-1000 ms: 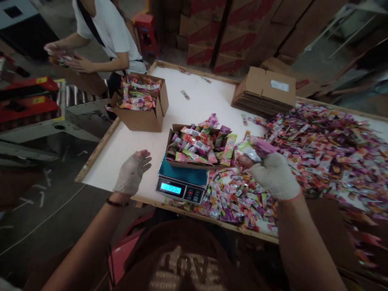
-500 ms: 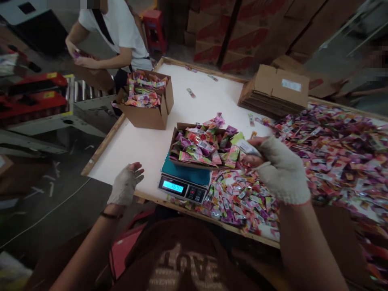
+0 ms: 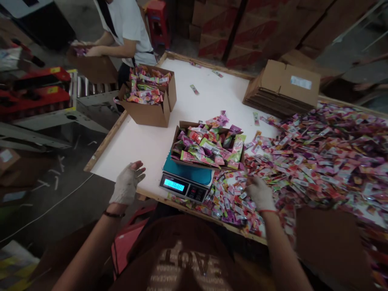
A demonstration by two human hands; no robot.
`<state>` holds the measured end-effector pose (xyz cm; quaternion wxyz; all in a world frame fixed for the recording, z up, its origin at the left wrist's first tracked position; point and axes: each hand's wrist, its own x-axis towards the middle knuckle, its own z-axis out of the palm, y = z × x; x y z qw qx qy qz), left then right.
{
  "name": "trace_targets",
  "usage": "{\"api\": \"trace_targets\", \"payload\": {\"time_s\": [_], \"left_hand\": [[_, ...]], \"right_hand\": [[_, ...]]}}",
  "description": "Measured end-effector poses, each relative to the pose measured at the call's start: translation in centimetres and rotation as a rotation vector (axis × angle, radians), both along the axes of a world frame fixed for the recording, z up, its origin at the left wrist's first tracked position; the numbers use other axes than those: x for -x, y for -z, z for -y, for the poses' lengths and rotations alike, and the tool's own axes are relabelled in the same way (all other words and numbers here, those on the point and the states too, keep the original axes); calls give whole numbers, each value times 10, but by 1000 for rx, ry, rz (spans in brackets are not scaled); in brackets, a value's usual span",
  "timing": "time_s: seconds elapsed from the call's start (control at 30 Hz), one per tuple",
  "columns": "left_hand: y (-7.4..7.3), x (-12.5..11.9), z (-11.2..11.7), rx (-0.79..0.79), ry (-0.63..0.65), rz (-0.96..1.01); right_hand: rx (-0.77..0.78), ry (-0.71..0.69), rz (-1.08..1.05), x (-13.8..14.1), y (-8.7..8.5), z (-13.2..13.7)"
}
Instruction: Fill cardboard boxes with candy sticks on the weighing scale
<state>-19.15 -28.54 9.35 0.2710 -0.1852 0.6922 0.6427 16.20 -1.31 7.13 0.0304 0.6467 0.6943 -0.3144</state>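
An open cardboard box (image 3: 209,165) full of small candy packets (image 3: 198,151) rests on a digital scale (image 3: 186,174) with a lit display. My left hand (image 3: 127,182), in a white fingerless glove, hovers left of the scale near the table's front edge, its fingers apart and holding nothing. To the right of the scale, my gloved right hand (image 3: 260,193) reaches down at the loose packets (image 3: 232,198). Its fingers are blurred and partly lost among them, so whether they grip a packet does not show.
Two filled boxes (image 3: 151,115) stand at the table's left edge. Flattened cartons (image 3: 281,89) are stacked at the back right, beside a large heap of packets (image 3: 333,149). A co-worker (image 3: 127,36) handles a box (image 3: 93,68) by the roller conveyor (image 3: 86,87).
My right hand has let go of a packet at the box and moved down to the loose packets. The scale's reading has changed. The co-worker's hands are now at a box.
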Motion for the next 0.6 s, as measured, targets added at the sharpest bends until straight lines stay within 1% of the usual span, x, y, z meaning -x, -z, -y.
{"api": "trace_targets", "payload": {"time_s": [0.03,0.1,0.13,0.17,0.2,0.23,0.3,0.4,0.47,0.5,0.53,0.6], "left_hand": [[0,0,-2,4,3,0],[-1,-1,-8,-2,30,-15],[-2,-2,-11,-8,50,-26],[-3,-3,-15,-12,68,-34],[-4,-3,-18,-14,86,-40],[-5,-4,-20,-16,102,-46],[-6,-4,-23,-18,126,-61],[-6,-4,-25,-22,139,-61],[-4,-4,-25,-16,136,-22],[-2,-5,-26,-15,133,3],[0,-6,-26,-15,131,22],[4,-9,-27,-29,137,37]], "right_hand": [[92,-20,54,3,24,19],[214,-51,99,15,66,60],[255,-67,109,22,83,78],[287,-80,122,27,95,92],[309,-92,136,30,104,100],[322,-101,151,30,109,102],[324,-112,178,22,108,87],[289,-106,213,-2,94,47],[273,-105,235,-10,86,30],[277,-114,242,-9,84,30],[287,-128,244,-5,85,35],[322,-173,242,11,93,58]]}}
